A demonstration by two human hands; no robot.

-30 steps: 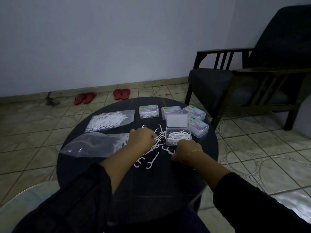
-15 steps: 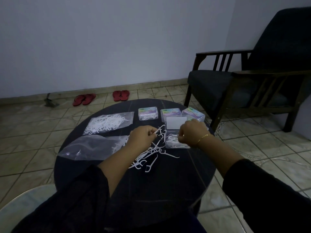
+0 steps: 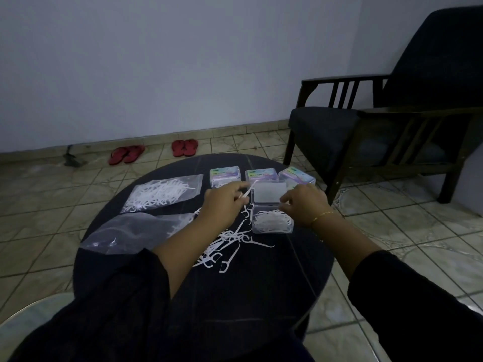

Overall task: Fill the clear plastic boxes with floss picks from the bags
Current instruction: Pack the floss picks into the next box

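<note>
The left hand (image 3: 222, 205) pinches one pick (image 3: 247, 195), tip aimed at the open box (image 3: 271, 222) near the counter's (image 3: 261, 296) far right edge, likely to drop it in. The right hand (image 3: 304, 203), fingers curled, hovers over the box; whether it holds picks I cannot tell. Loose picks (image 3: 224, 246) lie mid-counter, under the left wrist.

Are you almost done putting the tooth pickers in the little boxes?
Partly. Three closed boxes at the back look filled. The open box already holds a heap of picks; the left hand pinches one pick beside it, and the right hand is over it. Still left: the loose picks on the table and the full bag. The nearer bag looks almost empty.
</note>
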